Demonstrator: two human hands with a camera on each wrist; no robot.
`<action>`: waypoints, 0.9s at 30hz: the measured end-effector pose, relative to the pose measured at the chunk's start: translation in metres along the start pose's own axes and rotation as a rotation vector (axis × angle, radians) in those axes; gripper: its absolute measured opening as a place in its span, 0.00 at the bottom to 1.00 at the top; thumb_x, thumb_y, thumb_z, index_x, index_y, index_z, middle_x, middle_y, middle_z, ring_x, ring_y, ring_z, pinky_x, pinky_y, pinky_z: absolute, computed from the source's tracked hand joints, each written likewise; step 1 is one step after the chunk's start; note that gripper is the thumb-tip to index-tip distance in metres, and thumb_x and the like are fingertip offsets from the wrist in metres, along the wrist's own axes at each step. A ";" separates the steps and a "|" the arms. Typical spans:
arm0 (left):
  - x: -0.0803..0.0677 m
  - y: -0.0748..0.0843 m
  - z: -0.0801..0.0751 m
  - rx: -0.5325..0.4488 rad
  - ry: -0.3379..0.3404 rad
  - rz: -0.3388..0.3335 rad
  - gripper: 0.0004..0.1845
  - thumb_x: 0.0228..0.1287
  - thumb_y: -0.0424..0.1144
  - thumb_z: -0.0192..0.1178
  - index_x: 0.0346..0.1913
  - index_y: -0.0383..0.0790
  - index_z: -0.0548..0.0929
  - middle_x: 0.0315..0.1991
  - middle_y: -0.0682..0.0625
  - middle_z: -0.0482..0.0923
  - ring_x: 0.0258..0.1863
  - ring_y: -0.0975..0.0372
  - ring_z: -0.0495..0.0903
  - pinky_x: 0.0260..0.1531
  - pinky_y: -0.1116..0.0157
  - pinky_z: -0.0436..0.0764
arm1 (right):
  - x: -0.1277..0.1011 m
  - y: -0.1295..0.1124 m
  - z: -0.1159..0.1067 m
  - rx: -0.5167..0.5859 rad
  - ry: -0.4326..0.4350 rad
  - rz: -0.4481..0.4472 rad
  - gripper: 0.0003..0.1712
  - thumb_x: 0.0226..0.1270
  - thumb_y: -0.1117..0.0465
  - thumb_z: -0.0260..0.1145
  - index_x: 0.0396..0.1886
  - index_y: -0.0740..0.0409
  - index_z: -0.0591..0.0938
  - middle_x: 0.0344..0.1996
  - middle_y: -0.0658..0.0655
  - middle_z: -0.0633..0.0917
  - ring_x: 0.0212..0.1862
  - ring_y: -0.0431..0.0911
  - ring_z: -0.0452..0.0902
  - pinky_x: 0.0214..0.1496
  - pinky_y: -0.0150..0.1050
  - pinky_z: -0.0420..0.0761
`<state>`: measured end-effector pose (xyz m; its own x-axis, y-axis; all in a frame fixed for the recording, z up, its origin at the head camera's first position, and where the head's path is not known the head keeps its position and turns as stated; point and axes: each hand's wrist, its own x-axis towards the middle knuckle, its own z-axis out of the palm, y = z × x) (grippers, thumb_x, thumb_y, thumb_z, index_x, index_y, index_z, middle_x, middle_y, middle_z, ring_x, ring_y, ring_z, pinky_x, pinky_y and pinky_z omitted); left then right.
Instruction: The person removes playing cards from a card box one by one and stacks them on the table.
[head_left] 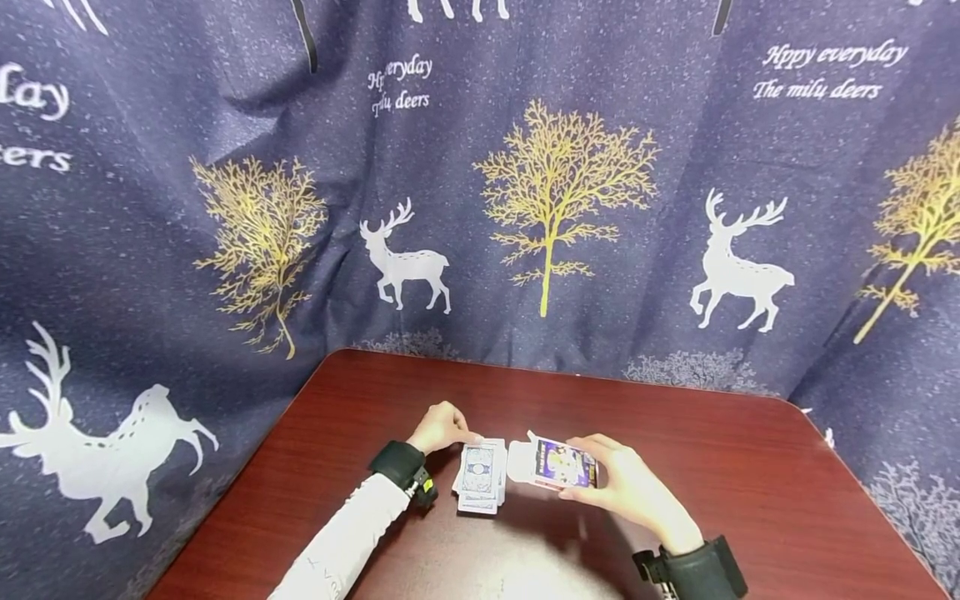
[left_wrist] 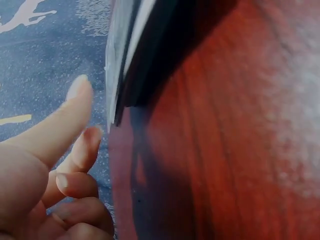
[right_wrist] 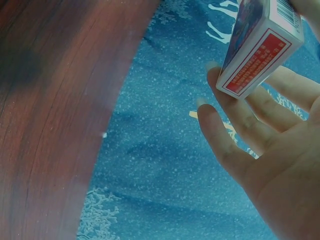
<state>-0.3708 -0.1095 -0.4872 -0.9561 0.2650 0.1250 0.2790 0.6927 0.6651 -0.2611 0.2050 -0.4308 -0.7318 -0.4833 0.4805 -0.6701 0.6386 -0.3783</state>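
Note:
A deck of cards with blue patterned backs lies slightly fanned on the dark red table. My left hand sits at the deck's far left corner; in the left wrist view one finger is stretched out beside the deck's edge with a small gap, while the others curl loosely and hold nothing. My right hand grips a card box just right of the deck, its white flap open toward the deck. In the right wrist view, fingers support the box from below.
A dark blue curtain printed with white deer and gold trees hangs close behind and around the table. The table's rounded far corners and edges show. Bare wood lies right of and in front of the hands.

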 end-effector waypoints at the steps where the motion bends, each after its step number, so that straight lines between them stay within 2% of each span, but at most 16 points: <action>1: -0.001 0.000 0.000 0.000 0.007 0.004 0.16 0.47 0.48 0.74 0.16 0.40 0.85 0.11 0.60 0.70 0.16 0.67 0.66 0.19 0.71 0.66 | 0.000 0.000 0.000 0.000 -0.001 -0.004 0.35 0.43 0.44 0.79 0.51 0.53 0.82 0.42 0.45 0.83 0.39 0.33 0.75 0.40 0.30 0.76; 3: -0.004 0.003 -0.002 -0.010 0.013 0.020 0.18 0.53 0.49 0.71 0.19 0.38 0.84 0.11 0.60 0.67 0.15 0.68 0.65 0.18 0.71 0.65 | 0.001 0.000 0.000 0.003 -0.002 -0.012 0.35 0.43 0.45 0.79 0.51 0.53 0.82 0.42 0.46 0.83 0.40 0.33 0.75 0.40 0.30 0.76; 6: -0.011 0.015 -0.008 -0.014 0.006 0.115 0.18 0.61 0.50 0.65 0.23 0.39 0.83 0.13 0.60 0.65 0.15 0.69 0.64 0.18 0.72 0.64 | 0.000 0.000 0.000 0.007 0.001 -0.013 0.34 0.43 0.45 0.79 0.51 0.53 0.82 0.42 0.45 0.83 0.39 0.33 0.74 0.39 0.30 0.76; 8: -0.017 0.027 -0.013 -0.028 -0.037 0.196 0.15 0.64 0.49 0.62 0.25 0.41 0.84 0.15 0.60 0.68 0.16 0.71 0.65 0.20 0.73 0.65 | 0.000 -0.001 -0.002 0.008 0.008 -0.015 0.34 0.42 0.46 0.79 0.50 0.53 0.82 0.41 0.45 0.83 0.38 0.33 0.74 0.38 0.29 0.76; 12: -0.032 0.054 -0.021 -0.102 -0.174 0.362 0.07 0.64 0.43 0.62 0.32 0.44 0.84 0.19 0.60 0.71 0.20 0.73 0.66 0.22 0.75 0.66 | 0.000 -0.001 -0.003 0.002 0.014 -0.023 0.33 0.42 0.47 0.80 0.50 0.54 0.82 0.41 0.46 0.83 0.38 0.33 0.75 0.38 0.30 0.76; 14: -0.039 0.065 -0.022 -0.135 -0.229 0.421 0.05 0.64 0.40 0.62 0.35 0.44 0.85 0.20 0.60 0.71 0.20 0.74 0.65 0.22 0.75 0.65 | 0.000 -0.002 -0.002 0.000 0.012 -0.031 0.33 0.43 0.46 0.79 0.50 0.54 0.82 0.42 0.46 0.83 0.39 0.33 0.75 0.39 0.30 0.76; 16: -0.044 0.075 -0.022 -0.119 -0.249 0.466 0.05 0.64 0.39 0.61 0.37 0.44 0.85 0.20 0.60 0.70 0.19 0.74 0.63 0.21 0.76 0.63 | 0.001 -0.002 -0.001 -0.001 0.008 -0.038 0.33 0.44 0.45 0.79 0.51 0.53 0.82 0.42 0.45 0.83 0.40 0.33 0.75 0.40 0.30 0.76; 19: -0.049 0.087 -0.021 -0.076 -0.254 0.464 0.06 0.64 0.38 0.60 0.35 0.42 0.85 0.19 0.62 0.68 0.17 0.76 0.61 0.19 0.77 0.60 | 0.001 -0.004 0.001 0.003 0.002 -0.052 0.33 0.45 0.44 0.78 0.51 0.52 0.82 0.43 0.45 0.83 0.41 0.34 0.75 0.41 0.31 0.76; 22: -0.053 0.096 -0.019 -0.028 -0.244 0.405 0.06 0.61 0.37 0.60 0.29 0.42 0.85 0.16 0.63 0.64 0.15 0.76 0.58 0.18 0.76 0.58 | 0.002 -0.007 0.004 0.000 -0.004 -0.064 0.33 0.46 0.44 0.78 0.52 0.51 0.82 0.44 0.45 0.83 0.42 0.34 0.76 0.42 0.32 0.77; 27: -0.057 0.102 -0.019 -0.019 -0.223 0.312 0.09 0.58 0.38 0.64 0.22 0.43 0.83 0.14 0.63 0.64 0.14 0.74 0.58 0.17 0.75 0.57 | 0.004 -0.014 0.005 -0.036 -0.003 -0.074 0.34 0.45 0.41 0.77 0.52 0.50 0.81 0.45 0.44 0.82 0.43 0.35 0.76 0.44 0.33 0.77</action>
<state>-0.2891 -0.0666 -0.4124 -0.7819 0.6021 0.1616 0.5497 0.5437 0.6343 -0.2553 0.1913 -0.4276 -0.6806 -0.5321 0.5036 -0.7178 0.6220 -0.3130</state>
